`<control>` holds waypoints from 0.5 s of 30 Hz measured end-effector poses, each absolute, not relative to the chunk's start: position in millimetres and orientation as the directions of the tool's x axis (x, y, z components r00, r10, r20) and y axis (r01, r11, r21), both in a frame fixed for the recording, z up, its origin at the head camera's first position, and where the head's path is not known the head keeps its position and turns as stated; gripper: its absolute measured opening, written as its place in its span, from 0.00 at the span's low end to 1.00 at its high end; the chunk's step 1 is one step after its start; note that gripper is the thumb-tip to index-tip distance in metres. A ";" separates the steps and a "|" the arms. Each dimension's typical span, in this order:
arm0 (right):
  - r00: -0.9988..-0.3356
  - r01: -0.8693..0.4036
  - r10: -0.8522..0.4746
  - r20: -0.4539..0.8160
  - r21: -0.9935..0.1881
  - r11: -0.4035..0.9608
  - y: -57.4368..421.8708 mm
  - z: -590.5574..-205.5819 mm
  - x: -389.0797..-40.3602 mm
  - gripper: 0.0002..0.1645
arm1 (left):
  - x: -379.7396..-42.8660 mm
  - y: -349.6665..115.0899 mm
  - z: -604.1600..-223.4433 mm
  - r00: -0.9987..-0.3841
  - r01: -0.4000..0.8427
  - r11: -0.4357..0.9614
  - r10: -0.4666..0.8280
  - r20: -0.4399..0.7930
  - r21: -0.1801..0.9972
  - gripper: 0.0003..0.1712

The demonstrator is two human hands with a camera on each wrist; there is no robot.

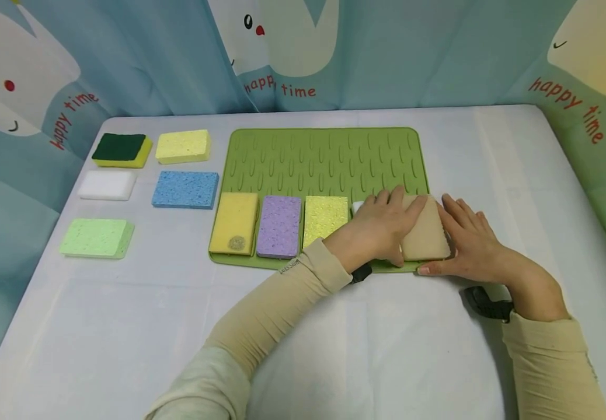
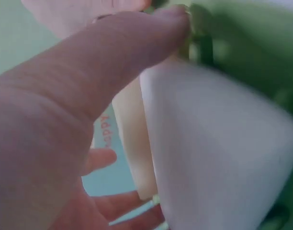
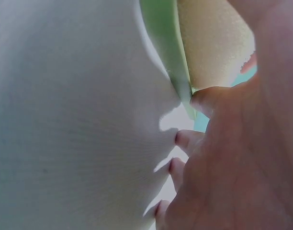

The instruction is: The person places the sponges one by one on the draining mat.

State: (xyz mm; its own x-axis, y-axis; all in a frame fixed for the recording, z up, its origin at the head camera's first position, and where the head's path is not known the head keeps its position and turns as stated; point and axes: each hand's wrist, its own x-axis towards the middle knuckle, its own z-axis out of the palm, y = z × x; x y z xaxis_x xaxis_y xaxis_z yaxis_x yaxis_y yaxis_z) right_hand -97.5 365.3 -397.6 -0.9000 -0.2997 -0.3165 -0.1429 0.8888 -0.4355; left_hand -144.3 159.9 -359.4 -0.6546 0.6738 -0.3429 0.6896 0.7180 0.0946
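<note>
My left hand [image 1: 379, 227] spreads over a white sponge [image 2: 208, 153], covering most of it in the head view. Its straight thumb [image 2: 113, 48] lies at the near end of the sponges, the other fingers toward the far end. Right beside the white one lies a beige sponge [image 1: 425, 230], last in a row on the green drying mat [image 1: 324, 157]. Along the beige sponge's right side rests my right hand [image 1: 479, 251], fingers spread and fairly straight, thumb near the mat's front edge. The left wrist view is partly blurred.
Left in the row are a yellow sponge [image 1: 232, 221], a purple sponge [image 1: 279, 227] and a bright yellow sponge [image 1: 326, 216]. Beyond the mat's left edge lie several more, including a blue sponge [image 1: 184, 189] and a light green sponge [image 1: 98, 238]. Curtains border the white table [image 1: 150, 332].
</note>
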 end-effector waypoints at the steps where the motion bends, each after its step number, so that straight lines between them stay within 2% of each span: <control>1: -0.901 -0.143 -0.299 -0.315 -0.436 0.888 365.1 -397.2 -97.4 0.79 | -145.1 158.2 -358.5 -0.645 0.694 0.712 0.681 -0.347 0.105 0.68; 6: -0.901 -0.142 -0.298 -0.317 -0.434 0.890 364.7 -396.6 -97.2 0.79 | -148.0 153.2 -358.1 -0.623 0.703 0.696 0.701 -0.346 0.143 0.70; 15: -0.900 -0.160 -0.311 -0.304 -0.435 0.886 367.8 -397.4 -96.9 0.79 | -144.6 161.9 -364.4 -0.658 0.705 0.704 0.693 -0.295 0.081 0.68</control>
State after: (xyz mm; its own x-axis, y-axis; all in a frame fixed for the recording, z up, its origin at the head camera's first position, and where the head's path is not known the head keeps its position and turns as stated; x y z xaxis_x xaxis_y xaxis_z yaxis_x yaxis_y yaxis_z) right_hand -96.9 367.8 -397.4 -0.9004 -0.3115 -0.3039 -0.1595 0.8860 -0.4355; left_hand -144.6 161.9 -364.4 -0.6580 0.6929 -0.2948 0.7052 0.7043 0.0813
